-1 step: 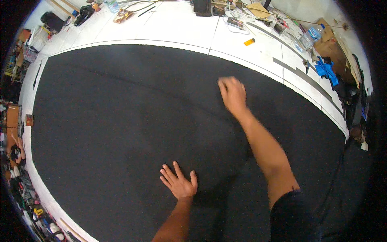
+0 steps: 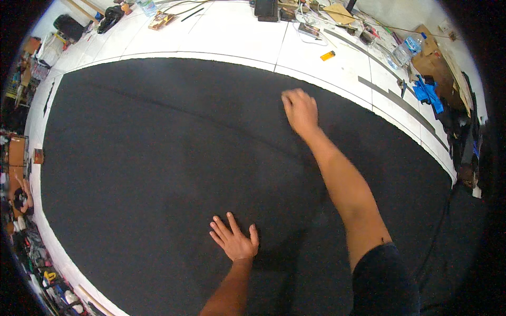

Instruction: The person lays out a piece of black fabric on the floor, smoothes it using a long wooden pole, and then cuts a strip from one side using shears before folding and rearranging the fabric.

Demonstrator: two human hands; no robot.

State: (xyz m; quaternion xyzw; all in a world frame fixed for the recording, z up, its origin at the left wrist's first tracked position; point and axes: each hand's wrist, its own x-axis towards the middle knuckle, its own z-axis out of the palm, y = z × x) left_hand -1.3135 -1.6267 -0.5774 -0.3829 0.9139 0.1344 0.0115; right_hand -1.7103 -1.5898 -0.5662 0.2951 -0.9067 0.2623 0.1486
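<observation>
A large sheet of dark grey felt-like fabric [image 2: 158, 158] lies flat over a white tiled floor [image 2: 237, 37] and fills most of the view; its far edge runs just short of a line of clutter. Beyond that edge sit an orange lighter [image 2: 327, 55], a clear plastic bottle [image 2: 408, 48], a piece of cardboard [image 2: 437, 58] and a crumpled blue cloth [image 2: 426, 90]. A faint crease crosses the sheet from the upper left toward the middle.

The things along the left rim and the lower left corner are small, bent by the lens and hard to tell apart. The right side of the sheet fades into a dark shape that cannot be made out.

The left hand [image 2: 234, 239] lies palm down on the fabric near the person, its fingers [image 2: 219, 229] spread wide and flat, holding nothing. The right hand [image 2: 299, 108] reaches far forward on a straight arm and rests on the fabric close to its far edge; its fingers are blurred and look loosely curled together, and whether they pinch the cloth cannot be told
</observation>
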